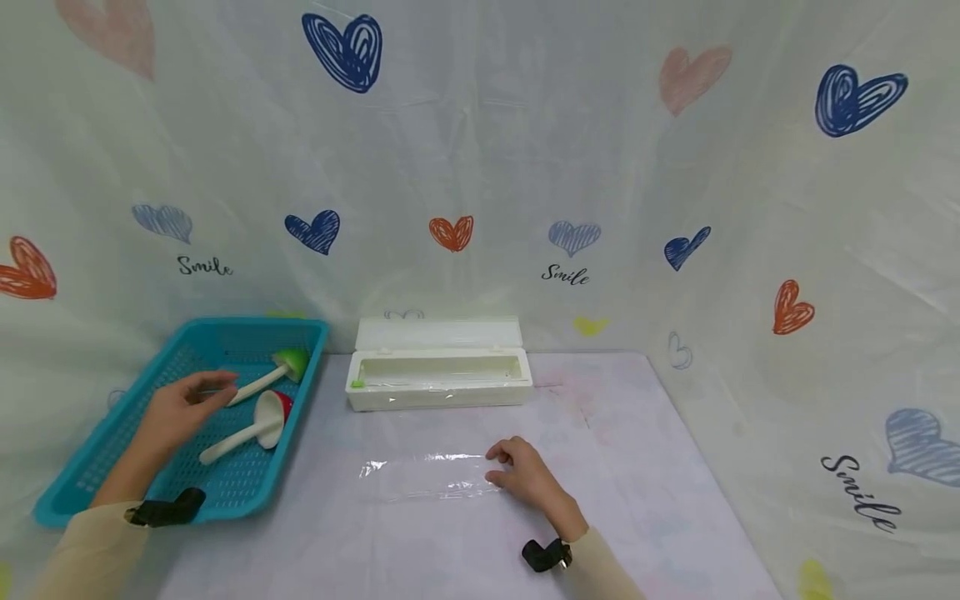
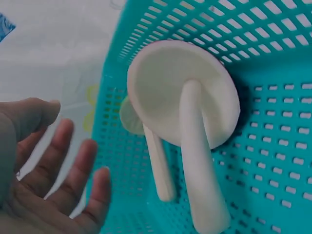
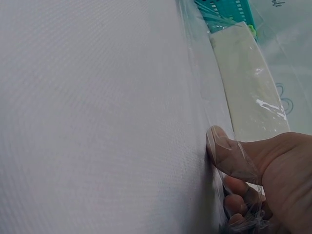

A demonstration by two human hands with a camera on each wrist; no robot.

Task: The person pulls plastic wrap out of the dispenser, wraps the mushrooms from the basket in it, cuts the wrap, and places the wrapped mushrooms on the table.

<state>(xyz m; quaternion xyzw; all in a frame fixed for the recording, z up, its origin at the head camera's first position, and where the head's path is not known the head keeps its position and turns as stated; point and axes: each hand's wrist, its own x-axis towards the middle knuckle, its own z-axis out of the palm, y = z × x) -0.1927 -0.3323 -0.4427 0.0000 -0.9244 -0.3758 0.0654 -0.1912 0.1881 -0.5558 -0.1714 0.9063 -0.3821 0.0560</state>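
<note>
The left hand, its grip released, hovers over the teal basket near the red mushroom; the right hand pinches the plastic film mid-tabletop.

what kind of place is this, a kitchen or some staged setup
Likely a staged tabletop booth, not a kitchen: heart-printed sheeting walls in a covered table holding a cling film dispenser and a teal basket of toy mushrooms.

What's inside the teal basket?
In the teal basket: a green-capped toy mushroom and a red-capped toy mushroom, lying down. The left hand hovers above, open, hiding part of the floor.
</note>
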